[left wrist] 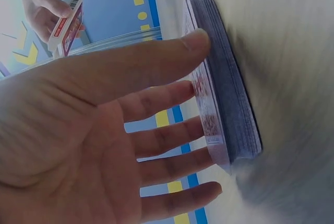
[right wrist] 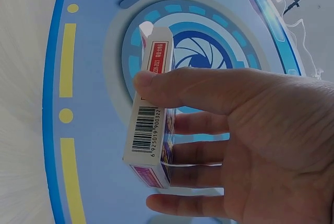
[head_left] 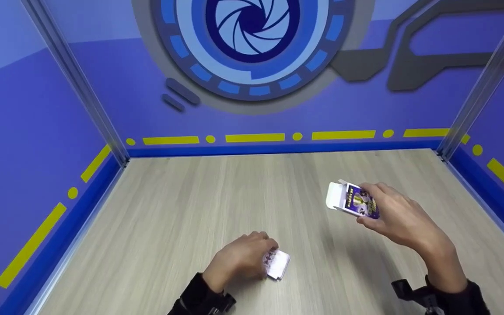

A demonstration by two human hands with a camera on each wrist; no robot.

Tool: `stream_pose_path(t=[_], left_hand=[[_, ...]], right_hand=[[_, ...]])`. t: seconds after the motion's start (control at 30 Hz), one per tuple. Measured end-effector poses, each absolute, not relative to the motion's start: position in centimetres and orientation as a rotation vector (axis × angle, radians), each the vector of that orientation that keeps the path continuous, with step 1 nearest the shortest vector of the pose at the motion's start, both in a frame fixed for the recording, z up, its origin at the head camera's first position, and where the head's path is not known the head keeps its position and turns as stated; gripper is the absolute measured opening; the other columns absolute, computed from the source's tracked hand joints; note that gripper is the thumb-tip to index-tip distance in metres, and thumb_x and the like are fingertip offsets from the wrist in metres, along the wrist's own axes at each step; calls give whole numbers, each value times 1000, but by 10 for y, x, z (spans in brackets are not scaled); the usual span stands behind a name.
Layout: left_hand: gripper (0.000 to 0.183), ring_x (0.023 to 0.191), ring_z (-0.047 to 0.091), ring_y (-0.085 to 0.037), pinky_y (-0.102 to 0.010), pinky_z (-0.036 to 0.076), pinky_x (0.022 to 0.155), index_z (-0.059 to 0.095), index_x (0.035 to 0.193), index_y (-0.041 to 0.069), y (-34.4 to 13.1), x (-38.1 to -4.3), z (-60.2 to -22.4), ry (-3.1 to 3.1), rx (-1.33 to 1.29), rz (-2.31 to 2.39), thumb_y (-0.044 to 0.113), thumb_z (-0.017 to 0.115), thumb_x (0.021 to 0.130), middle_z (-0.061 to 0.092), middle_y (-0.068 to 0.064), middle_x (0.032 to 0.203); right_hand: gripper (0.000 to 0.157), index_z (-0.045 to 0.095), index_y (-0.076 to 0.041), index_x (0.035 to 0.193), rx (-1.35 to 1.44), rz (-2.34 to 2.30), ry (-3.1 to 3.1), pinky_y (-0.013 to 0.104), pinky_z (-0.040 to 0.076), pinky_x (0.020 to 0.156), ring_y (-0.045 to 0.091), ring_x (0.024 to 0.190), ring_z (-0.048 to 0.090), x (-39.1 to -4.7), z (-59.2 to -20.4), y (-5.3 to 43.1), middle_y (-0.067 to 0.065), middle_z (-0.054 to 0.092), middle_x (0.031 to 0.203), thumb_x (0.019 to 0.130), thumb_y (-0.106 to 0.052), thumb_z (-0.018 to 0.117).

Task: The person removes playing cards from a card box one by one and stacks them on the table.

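A deck of playing cards [head_left: 279, 265] lies low over the table at front centre, partly covered by my left hand [head_left: 242, 257]. In the left wrist view the thumb presses one side of the deck [left wrist: 225, 91] and the fingertips reach its other side, the layered card edges facing the camera. My right hand [head_left: 403, 218] holds a small purple and white card box [head_left: 360, 202] above the table, thumb on one narrow side and fingers on the other. The box's end flap stands open, pointing left. A barcode shows on the side of the box [right wrist: 145, 132] in the right wrist view.
A pale wood-grain table [head_left: 182, 210] extends under both hands. Blue-purple panels with yellow dashes enclose it at the back [head_left: 256, 122], left [head_left: 37, 175] and right. Metal posts [head_left: 77, 78] stand in the back corners.
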State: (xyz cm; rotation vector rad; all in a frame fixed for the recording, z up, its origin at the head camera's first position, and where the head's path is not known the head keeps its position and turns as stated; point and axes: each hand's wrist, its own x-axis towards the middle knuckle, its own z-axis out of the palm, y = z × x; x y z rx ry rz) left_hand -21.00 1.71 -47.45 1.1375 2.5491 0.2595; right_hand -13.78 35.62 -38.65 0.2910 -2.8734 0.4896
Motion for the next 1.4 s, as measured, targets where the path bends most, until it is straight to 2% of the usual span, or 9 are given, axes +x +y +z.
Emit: stream_pose_path(t=[0.2,0.37,0.57,0.8,1.03,1.13,1.23,1.3,1.4], left_hand=[[78,100,49,-13,-30,50,86,61,134,21,22,-205,-478,2557,1108,276,11,93,64,53,4,110],[67,101,47,-14,-29,50,85,66,128,19,28,-202,-481,2591,1088,252,19,95,68,51,1,112],[54,93,46,-12,-27,50,78,70,116,13,33,-202,-484,2628,1088,266,13,94,68,52,1,102],[55,93,46,-13,-28,50,78,70,117,12,32,-201,-484,2634,1075,282,14,94,67,52,1,101],[70,97,46,-13,-28,50,81,63,125,15,27,-201,-481,2606,1090,291,23,97,65,51,2,105],[81,110,51,-17,-34,52,93,57,136,12,24,-205,-477,2602,1058,334,36,96,69,55,-3,118],[87,130,52,-27,-42,47,107,50,148,6,23,-212,-472,2653,1024,438,46,87,80,54,-13,138],[84,137,48,-31,-46,43,112,45,153,4,25,-215,-468,2709,1011,570,45,80,88,52,-16,147],[68,133,54,-26,-42,47,108,47,151,5,29,-214,-459,2776,1060,889,35,74,96,58,-11,142]], right_hand=[[69,55,0,139,295,492,-2880,44,52,68,24,89,61,-139,-387,356,18,64,116,83,-24,86],[69,55,0,139,293,500,-2876,43,51,67,24,89,61,-139,-387,356,18,64,117,83,-24,87],[67,56,-1,138,309,507,-2868,41,51,66,23,88,60,-139,-388,356,15,63,113,82,-23,87],[68,55,0,139,309,523,-2874,41,52,68,23,88,60,-139,-388,356,16,63,115,83,-22,86],[67,55,1,139,317,552,-2871,43,53,72,24,90,60,-139,-388,355,17,62,116,83,-20,86],[67,55,1,139,317,560,-2870,44,53,73,25,92,60,-140,-388,355,18,62,118,83,-19,86],[68,54,3,139,319,559,-2866,46,54,75,28,96,61,-141,-389,353,21,61,122,83,-17,86],[68,54,3,139,326,552,-2861,47,54,76,29,98,61,-141,-390,351,22,60,124,83,-16,86],[67,55,2,139,343,536,-2847,47,54,76,30,100,60,-141,-393,346,22,59,126,82,-14,87]])
